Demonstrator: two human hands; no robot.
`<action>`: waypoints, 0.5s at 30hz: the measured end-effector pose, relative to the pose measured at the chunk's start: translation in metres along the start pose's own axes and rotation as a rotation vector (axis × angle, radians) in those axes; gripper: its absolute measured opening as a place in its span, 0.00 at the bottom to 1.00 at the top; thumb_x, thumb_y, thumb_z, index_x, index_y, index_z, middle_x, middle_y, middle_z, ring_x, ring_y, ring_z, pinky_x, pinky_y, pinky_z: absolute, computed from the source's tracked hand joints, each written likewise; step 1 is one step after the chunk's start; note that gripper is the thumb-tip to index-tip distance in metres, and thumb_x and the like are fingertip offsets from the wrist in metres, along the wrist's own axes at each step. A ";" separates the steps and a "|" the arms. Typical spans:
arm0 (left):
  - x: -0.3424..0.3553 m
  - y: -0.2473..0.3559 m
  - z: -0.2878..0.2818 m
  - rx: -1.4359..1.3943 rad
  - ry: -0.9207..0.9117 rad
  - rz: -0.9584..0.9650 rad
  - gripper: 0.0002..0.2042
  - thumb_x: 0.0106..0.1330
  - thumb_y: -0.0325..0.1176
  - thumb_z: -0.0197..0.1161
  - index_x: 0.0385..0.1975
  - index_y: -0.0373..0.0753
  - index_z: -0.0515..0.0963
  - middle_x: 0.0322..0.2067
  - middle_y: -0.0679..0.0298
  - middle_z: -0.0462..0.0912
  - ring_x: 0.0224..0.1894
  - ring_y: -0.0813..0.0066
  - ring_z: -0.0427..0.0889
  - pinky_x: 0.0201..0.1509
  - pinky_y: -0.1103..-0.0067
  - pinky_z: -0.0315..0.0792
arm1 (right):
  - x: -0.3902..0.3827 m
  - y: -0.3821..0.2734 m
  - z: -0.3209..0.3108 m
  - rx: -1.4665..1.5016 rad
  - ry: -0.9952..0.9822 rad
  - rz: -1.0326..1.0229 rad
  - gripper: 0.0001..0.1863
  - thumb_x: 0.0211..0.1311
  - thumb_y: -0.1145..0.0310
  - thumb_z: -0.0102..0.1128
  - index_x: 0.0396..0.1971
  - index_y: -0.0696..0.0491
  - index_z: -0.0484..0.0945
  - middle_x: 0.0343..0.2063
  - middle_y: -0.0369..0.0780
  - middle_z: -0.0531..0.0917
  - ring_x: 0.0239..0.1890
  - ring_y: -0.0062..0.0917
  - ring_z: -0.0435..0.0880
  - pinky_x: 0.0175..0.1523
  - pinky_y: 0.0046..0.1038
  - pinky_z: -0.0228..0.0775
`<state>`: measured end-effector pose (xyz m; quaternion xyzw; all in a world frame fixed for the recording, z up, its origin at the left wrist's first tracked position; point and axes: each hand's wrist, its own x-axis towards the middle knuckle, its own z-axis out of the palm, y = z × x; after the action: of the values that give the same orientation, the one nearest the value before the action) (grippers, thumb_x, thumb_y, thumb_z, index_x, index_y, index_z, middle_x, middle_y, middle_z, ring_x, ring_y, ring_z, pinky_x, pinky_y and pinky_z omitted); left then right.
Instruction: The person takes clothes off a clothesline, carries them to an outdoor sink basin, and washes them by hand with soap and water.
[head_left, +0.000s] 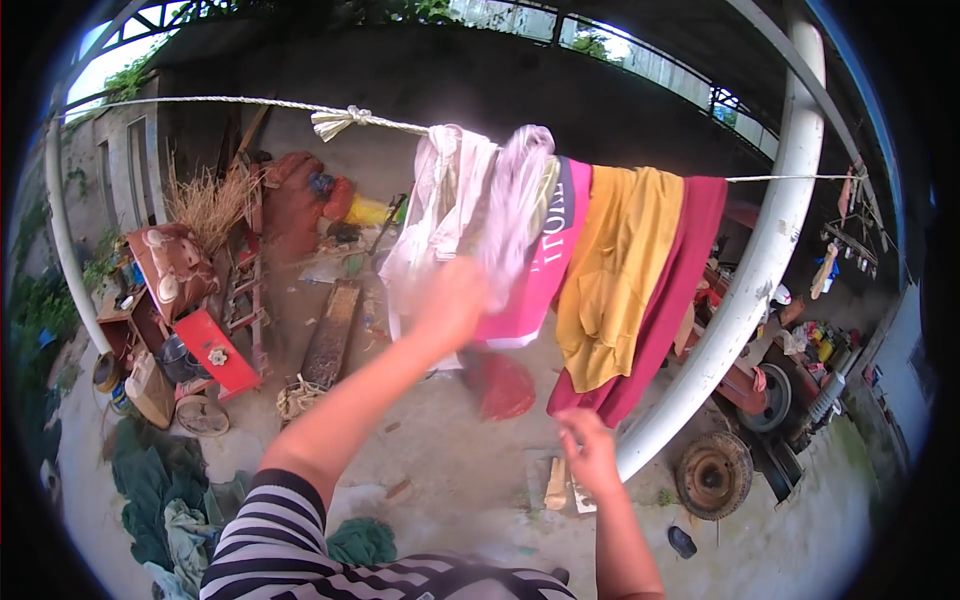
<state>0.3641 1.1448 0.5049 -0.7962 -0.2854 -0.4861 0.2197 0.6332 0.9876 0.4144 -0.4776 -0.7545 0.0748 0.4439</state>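
Note:
A white rope (pixel 255 101) crosses the view with several cloths draped over it: a white one (pixel 440 175), a pale lilac one (pixel 515 185), a pink printed one (pixel 535 295), a mustard one (pixel 610 250) and a maroon one (pixel 700 220). My left hand (pixel 455 295) is raised against the lower part of the pale cloths; it is blurred, so what its fingers grip I cannot tell. Lower right, my right hand (pixel 590 450) has loosely bent fingers apart with nothing visible in them, just below the mustard cloth and beside the maroon cloth's hem.
A white post (pixel 760 310) rises at the right, near an old wheel (pixel 712 475) and piled machinery. At the left are a red drawer (pixel 210 350), a brown cushion (pixel 170 265) and clutter. Dark green fabric (pixel 150 475) lies on the concrete floor.

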 end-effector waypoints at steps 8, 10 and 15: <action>-0.148 -0.001 0.016 -0.184 -0.252 -0.251 0.07 0.61 0.29 0.55 0.36 0.36 0.73 0.40 0.49 0.76 0.47 0.49 0.74 0.51 0.61 0.67 | 0.132 -0.005 -0.018 -0.487 0.662 -0.124 0.33 0.55 0.71 0.64 0.60 0.60 0.61 0.57 0.51 0.68 0.59 0.44 0.68 0.58 0.37 0.66; -0.125 0.010 0.003 -0.381 -0.048 -0.906 0.07 0.68 0.31 0.50 0.37 0.34 0.71 0.35 0.45 0.76 0.39 0.46 0.76 0.44 0.61 0.69 | 0.158 0.002 -0.021 -0.467 0.642 -0.090 0.32 0.55 0.70 0.63 0.59 0.61 0.61 0.53 0.54 0.71 0.55 0.47 0.71 0.55 0.39 0.67; -0.049 -0.013 -0.019 -0.259 0.332 -0.732 0.23 0.61 0.35 0.59 0.55 0.31 0.69 0.43 0.43 0.77 0.45 0.49 0.77 0.51 0.66 0.70 | 0.168 0.044 -0.009 -0.150 0.545 0.049 0.20 0.60 0.72 0.46 0.51 0.67 0.64 0.30 0.62 0.76 0.36 0.59 0.75 0.39 0.47 0.66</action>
<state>0.3247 1.1308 0.4696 -0.5743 -0.4466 -0.6856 -0.0266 0.6436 1.1406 0.4959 -0.5297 -0.5989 -0.1017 0.5919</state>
